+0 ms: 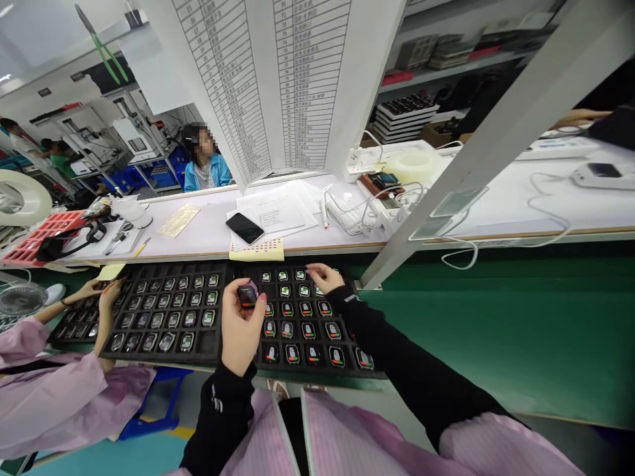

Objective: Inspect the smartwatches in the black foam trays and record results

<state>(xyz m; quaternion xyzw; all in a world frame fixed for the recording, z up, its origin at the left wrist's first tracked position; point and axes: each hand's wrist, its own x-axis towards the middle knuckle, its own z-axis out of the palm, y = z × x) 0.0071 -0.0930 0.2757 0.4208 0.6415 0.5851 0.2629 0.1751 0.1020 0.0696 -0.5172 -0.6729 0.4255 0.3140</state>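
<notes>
My left hand is closed around a smartwatch with a dark screen, held above the left edge of a black foam tray. My right hand is over the tray's back row, its fingers partly spread. Its fingertips are beside a lit watch in a slot; whether they touch it I cannot tell. Rows of watches with lit screens fill many slots, some showing a coloured bar at the bottom. Part of the tray's right side is hidden under my right sleeve.
Left of my tray lies a second black tray of watches, and a co-worker's hands work at its far end. On the shelf behind are a phone, papers and white cables. A slanted metal post stands at the right.
</notes>
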